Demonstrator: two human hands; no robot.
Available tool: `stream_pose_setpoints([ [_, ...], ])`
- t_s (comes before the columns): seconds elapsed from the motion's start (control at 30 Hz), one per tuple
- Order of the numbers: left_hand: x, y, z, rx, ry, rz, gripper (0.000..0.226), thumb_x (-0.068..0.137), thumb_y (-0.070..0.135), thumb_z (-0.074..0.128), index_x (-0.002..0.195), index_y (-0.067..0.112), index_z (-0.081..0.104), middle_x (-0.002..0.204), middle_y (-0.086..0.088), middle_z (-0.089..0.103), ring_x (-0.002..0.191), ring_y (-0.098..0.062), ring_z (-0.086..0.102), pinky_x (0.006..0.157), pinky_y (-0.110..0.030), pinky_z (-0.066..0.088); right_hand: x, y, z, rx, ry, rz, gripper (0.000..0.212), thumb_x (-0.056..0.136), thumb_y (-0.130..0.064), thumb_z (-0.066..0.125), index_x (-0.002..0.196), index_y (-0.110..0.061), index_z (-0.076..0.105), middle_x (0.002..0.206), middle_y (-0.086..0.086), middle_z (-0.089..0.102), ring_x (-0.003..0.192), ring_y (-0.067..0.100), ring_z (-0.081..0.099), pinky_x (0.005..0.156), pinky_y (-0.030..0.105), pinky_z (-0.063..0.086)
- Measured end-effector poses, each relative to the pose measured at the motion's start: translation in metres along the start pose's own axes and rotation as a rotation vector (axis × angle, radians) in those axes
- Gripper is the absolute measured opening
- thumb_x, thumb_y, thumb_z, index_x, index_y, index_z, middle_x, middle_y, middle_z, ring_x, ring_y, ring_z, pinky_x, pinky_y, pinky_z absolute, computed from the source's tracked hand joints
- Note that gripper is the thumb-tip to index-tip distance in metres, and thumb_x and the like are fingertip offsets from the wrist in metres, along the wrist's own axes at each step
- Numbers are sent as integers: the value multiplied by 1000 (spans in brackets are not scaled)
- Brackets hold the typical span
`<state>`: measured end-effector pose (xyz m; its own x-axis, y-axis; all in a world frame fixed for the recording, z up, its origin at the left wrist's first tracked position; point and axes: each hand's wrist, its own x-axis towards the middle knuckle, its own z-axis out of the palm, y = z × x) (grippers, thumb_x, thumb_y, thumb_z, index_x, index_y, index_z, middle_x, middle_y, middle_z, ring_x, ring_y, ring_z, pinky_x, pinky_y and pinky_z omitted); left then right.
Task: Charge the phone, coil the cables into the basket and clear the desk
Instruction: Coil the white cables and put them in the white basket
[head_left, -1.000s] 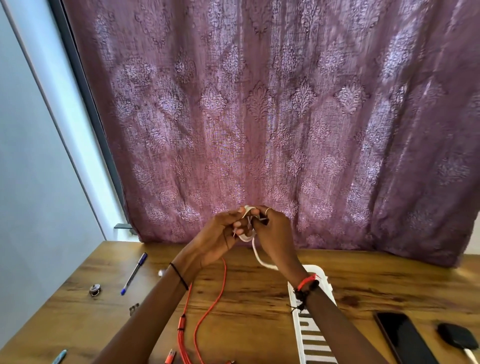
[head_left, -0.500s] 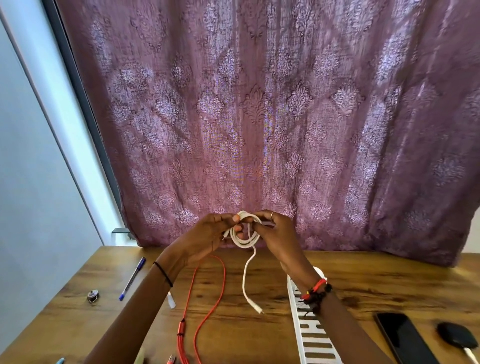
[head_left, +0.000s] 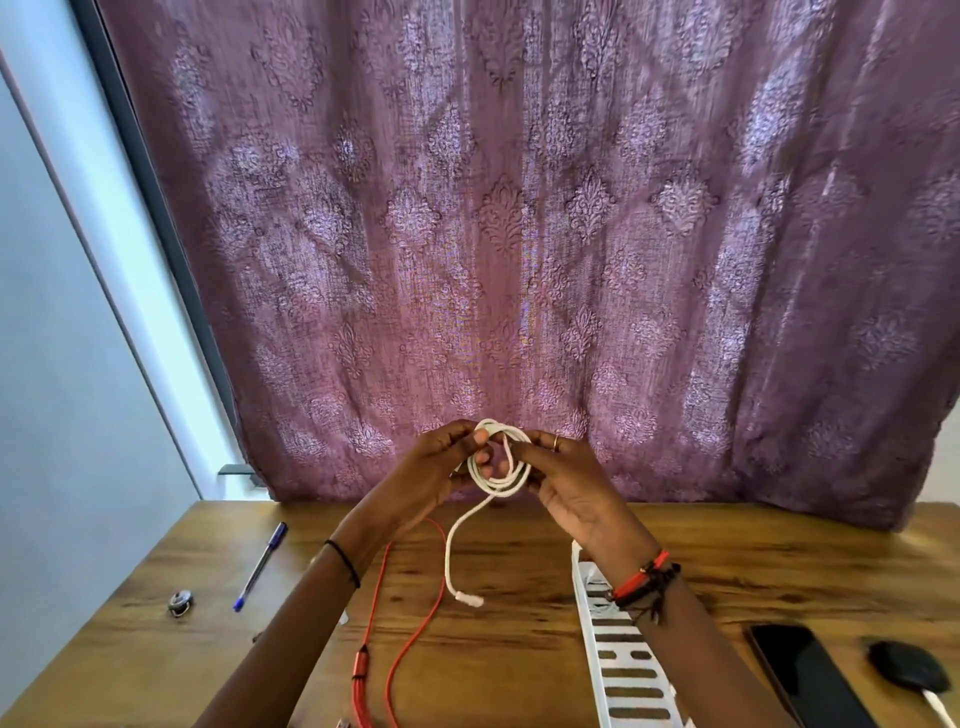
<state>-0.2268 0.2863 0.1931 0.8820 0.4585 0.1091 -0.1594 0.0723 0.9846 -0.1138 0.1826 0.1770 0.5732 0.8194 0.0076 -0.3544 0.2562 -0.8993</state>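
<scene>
A white cable (head_left: 497, 480) is wound into a small coil held up above the desk, in front of the curtain. My left hand (head_left: 431, 475) pinches the coil's left side and my right hand (head_left: 571, 488) grips its right side. The cable's loose tail hangs down, and its white plug (head_left: 469, 598) is close to the desk. An orange cable (head_left: 402, 623) lies in a long loop below my left arm. A white slotted basket (head_left: 618, 670) stands under my right forearm. The black phone (head_left: 808, 675) lies flat at the lower right.
A blue pen (head_left: 260, 566) and a small metal object (head_left: 180, 603) lie at the desk's left. A black charger (head_left: 911, 673) with a white lead sits at the far right. A purple curtain (head_left: 519, 234) hangs behind the wooden desk (head_left: 779, 561).
The white coil has grown larger between my hands. The loose tail has shortened and its plug has risen from the desk surface.
</scene>
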Motion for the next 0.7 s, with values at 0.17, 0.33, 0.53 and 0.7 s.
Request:
stream_pose_setpoints([
  [0.17,1,-1,-2,28,16,30,17,96,6,43,109,10,53,76,2,68,65,-6,64,61,-21,56,-1,-1,0,241,-89,98,34,64,0,68,94,-11,58,77,9,73,62,17,69,58,29,59],
  [0.33,3,-1,-2,167,-1,72,28,97,3,37,120,0,53,57,12,60,56,2,54,57,-13,50,0,4,-1,95,-125,-95,31,62,-11,74,90,-23,68,88,2,71,70,11,66,59,23,56],
  [0.53,4,1,-9,384,-4,182,25,97,2,38,114,0,56,56,12,50,54,-1,48,56,-13,43,-1,4,-6,-412,38,-439,13,74,-12,75,80,-24,74,78,1,66,66,11,52,60,22,38],
  [0.7,3,-3,-15,519,-32,210,30,97,2,39,122,5,54,56,15,54,58,4,48,63,-12,43,-2,0,-4,-853,68,-683,13,81,-7,68,86,-16,74,83,4,66,74,15,61,68,23,45],
])
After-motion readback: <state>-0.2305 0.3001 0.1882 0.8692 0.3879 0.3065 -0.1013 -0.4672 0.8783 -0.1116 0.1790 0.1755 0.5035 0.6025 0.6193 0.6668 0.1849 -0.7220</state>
